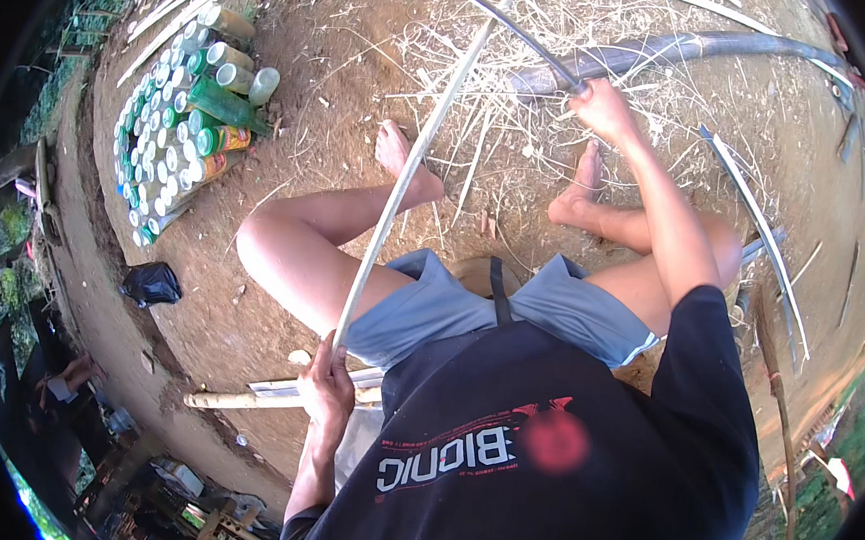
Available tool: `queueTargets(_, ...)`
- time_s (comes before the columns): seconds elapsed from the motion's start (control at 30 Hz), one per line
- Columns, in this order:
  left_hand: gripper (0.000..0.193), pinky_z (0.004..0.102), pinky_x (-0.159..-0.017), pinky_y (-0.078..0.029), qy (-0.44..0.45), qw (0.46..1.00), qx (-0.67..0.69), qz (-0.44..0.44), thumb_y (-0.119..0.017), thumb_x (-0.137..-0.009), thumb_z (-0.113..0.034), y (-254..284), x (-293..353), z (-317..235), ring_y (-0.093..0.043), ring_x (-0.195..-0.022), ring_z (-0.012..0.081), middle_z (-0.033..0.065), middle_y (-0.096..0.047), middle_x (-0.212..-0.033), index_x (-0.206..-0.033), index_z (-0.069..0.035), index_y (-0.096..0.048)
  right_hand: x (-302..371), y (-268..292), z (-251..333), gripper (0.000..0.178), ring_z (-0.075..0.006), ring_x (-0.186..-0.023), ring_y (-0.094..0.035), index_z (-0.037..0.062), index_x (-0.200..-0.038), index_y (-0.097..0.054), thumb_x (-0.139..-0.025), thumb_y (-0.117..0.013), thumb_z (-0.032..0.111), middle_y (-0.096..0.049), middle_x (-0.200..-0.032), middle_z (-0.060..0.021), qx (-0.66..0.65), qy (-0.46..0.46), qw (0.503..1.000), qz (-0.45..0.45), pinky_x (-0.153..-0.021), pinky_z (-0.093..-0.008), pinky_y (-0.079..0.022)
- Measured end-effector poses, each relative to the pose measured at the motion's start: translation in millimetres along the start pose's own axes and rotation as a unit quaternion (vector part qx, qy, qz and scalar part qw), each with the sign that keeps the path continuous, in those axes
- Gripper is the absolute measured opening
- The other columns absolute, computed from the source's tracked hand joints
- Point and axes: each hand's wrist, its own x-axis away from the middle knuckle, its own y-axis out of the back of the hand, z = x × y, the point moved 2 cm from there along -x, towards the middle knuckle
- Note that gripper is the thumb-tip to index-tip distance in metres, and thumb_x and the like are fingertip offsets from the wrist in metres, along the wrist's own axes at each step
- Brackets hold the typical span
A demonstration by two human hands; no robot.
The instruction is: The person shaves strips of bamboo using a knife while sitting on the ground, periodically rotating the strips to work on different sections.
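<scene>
My left hand point(326, 383) is closed round the near end of a long, pale, flat strip point(415, 158), which looks like split bamboo. The strip slants up past my left leg to the far edge of the view. Out in front, my right hand point(604, 111) grips the handle of a long knife point(529, 43) with a narrow, dark blade. Its blade points up and left, crossing the strip near the far end; whether they touch I cannot tell. Thin pale shavings point(447, 55) lie tangled on the ground around and under the blade.
A dark, curved log point(668, 51) lies beyond my right hand. Bottles and jars point(176, 132) are heaped at the left, near a black plastic bag point(151, 283). A pole point(233, 401) lies by my left hand; another strip point(766, 233) rests at right. My bare feet flank the shavings.
</scene>
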Motion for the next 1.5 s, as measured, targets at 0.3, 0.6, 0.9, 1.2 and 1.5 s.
queueTargets(0.3, 0.027, 0.0423, -0.061, -0.051, -0.036, 0.999, -0.017, -0.012, -0.056, -0.093, -0.007, 11.6, 12.8, 6.1, -0.067, -0.068, 0.0393, 0.0256, -0.065, -0.079, -0.117, 0.003, -0.063, -58.3, 17.7, -37.0, 0.018, -0.0236, -0.052, -0.062, 0.0069, -0.086, -0.071, -0.083, -0.061, 0.021, -0.063, -0.059, -0.0102, 0.082, 0.132, 0.987, -0.029, -0.05, -0.0376, -0.047)
queueTargets(0.6, 0.029, 0.0396, -0.052, -0.043, -0.028, 0.996, 0.058, 0.063, -0.052, -0.097, -0.022, 4.8, -4.0, 37.5, -0.053, -0.05, 0.026, 0.0155, -0.052, -0.056, -0.083, 0.002, -0.058, 29.9, -31.6, 23.8, 0.02, -0.0219, -0.05, -0.061, 0.0003, -0.087, -0.064, -0.088, -0.055, 0.018, -0.063, -0.06, -0.0117, 0.048, 0.123, 0.99, 0.05, -0.047, -0.04, -0.048)
queueTargets(0.9, 0.041, 0.0329, -0.049, -0.039, 0.006, 0.988, 0.116, 0.099, -0.051, -0.1, -0.035, 10.6, -5.0, 0.8, -0.047, -0.049, 0.0121, 0.0063, -0.048, -0.052, -0.087, 0.001, -0.064, 116.7, -60.2, 24.5, 0.017, -0.031, -0.058, -0.068, 0.0051, -0.089, -0.067, -0.08, -0.06, 0.018, -0.066, -0.064, -0.016, 0.135, 0.155, 0.977, 0.063, -0.051, -0.0475, -0.052)
queueTargets(1.2, 0.042, 0.0322, -0.05, -0.038, 0.011, 0.981, 0.148, 0.126, -0.051, -0.1, -0.036, 13.0, 9.1, 2.4, -0.045, -0.053, 0.01, 0.0057, -0.048, -0.055, -0.083, 0.001, -0.061, 117.1, -42.1, 12.4, 0.021, -0.0344, -0.067, -0.068, 0.0008, -0.092, -0.066, -0.079, -0.062, 0.017, -0.064, -0.071, -0.0264, 0.045, 0.028, 0.999, 0.012, -0.068, -0.0435, -0.056)
queueTargets(1.5, 0.037, 0.0262, -0.047, -0.03, 0.047, 0.962, 0.217, 0.162, -0.05, -0.102, -0.028, 16.5, 17.7, -23.8, -0.038, -0.052, 0.0059, -0.0016, -0.043, -0.055, -0.078, -0.001, -0.056, 148.0, -66.5, 4.6, 0.015, -0.0337, -0.053, -0.065, 0.0061, -0.077, -0.065, -0.072, -0.067, 0.02, -0.062, -0.057, -0.0171, 0.054, 0.149, 0.987, -0.001, -0.049, -0.0461, -0.05)
